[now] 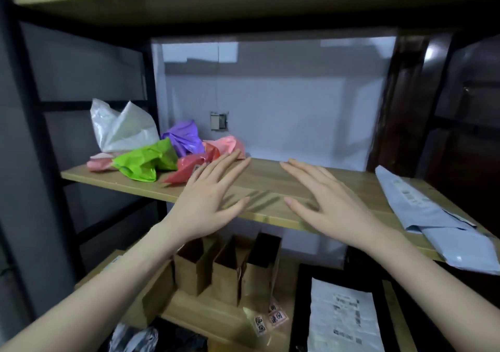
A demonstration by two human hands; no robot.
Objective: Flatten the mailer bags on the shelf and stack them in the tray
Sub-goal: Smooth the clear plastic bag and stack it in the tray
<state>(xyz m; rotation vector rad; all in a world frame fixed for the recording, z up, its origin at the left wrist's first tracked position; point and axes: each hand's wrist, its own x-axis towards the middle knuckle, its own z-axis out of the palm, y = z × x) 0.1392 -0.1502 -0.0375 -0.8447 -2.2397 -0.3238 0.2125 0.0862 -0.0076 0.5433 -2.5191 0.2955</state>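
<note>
Both hands spread flat and holding nothing, left hand [209, 194] just right of the crumpled red plastic mailer bag [189, 169], right hand [327, 203] further right over the bare wooden shelf board [270, 181] — best take that red one first, smoothing outward.

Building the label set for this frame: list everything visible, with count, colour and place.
crumpled plastic mailer bags: about six; white, purple, green, red, two pink; piled at left of the middle shelf
wooden middle shelf board: one, light wood, centre
flat grey-blue mailer bags: at least two, right end of that shelf, overhanging its edge
brown paper bags: about four, upright, lower shelf left
black tray: one, lower right
flat white mailer bag with printed labels: one, in the tray
left hand: open, fingers straight, over the shelf beside the red bag
right hand: open, over the shelf centre
</note>
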